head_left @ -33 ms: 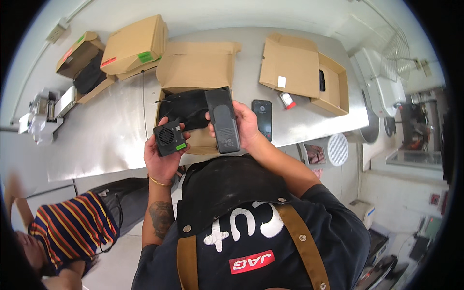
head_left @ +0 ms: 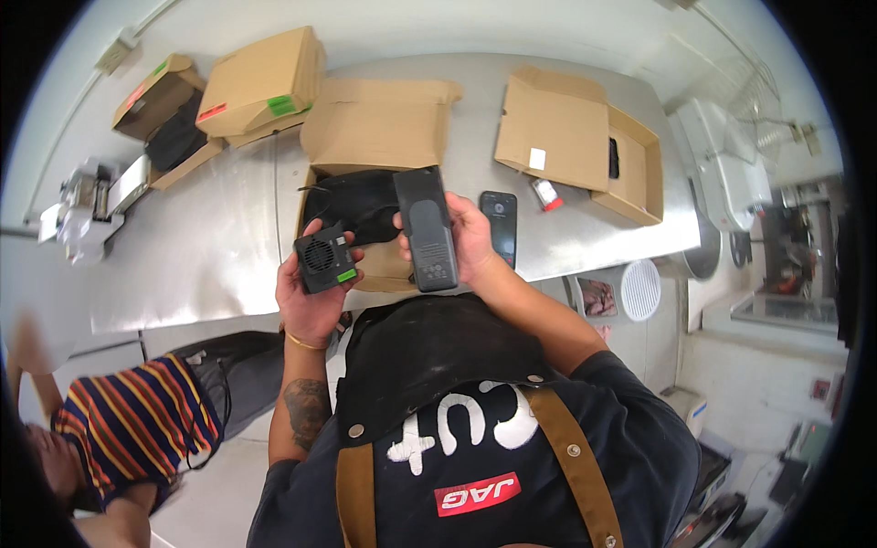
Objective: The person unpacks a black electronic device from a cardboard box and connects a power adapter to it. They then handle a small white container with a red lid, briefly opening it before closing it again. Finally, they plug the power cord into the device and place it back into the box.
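My left hand [head_left: 309,306] is closed round a small black boxy device with a round fan grille [head_left: 322,253] and a green sticker. In my right hand [head_left: 470,239] is a long black battery-like pack [head_left: 427,233], held nearly upright, with faint print near its lower end. The two pieces are apart, over the front of an open cardboard box [head_left: 379,123]. Inside that box lies a bunched black cloth pouch [head_left: 352,203], partly hidden by the pack. A thin dark cord shows at the pouch's left.
On the metal table [head_left: 215,247] stand closed cardboard boxes [head_left: 260,78] and an open box [head_left: 151,114] at left, another open box [head_left: 557,128] at right. A phone [head_left: 498,224] and a small red-and-white item [head_left: 548,194] lie right of my hand. A person in a striped top [head_left: 142,425] is at lower left.
The whole view has shifted very slightly, so things sit a little further right. Both hands keep the same hold on the same pieces.
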A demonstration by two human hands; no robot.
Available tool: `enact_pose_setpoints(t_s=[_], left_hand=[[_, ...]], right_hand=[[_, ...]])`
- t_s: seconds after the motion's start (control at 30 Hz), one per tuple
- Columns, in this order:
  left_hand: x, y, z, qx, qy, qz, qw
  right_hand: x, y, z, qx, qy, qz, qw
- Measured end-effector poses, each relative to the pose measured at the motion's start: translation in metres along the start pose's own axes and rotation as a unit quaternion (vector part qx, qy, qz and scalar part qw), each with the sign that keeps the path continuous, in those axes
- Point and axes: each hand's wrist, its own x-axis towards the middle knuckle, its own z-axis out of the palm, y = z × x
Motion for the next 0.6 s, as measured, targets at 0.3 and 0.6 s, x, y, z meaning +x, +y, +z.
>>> enact_pose_setpoints(t_s=[0.3, 0.6], left_hand=[[-0.005, -0.037, 0.043, 0.115, 0.047, 0.109, 0.986], [-0.007, -0.05, 0.052, 0.462, 0.143, 0.237, 0.843]], right_hand=[[-0.004, -0.03, -0.016, -0.12, 0.013, 0.143, 0.982], [-0.003, -0.031, -0.004, -0.478, -0.136, -0.154, 0.854]])
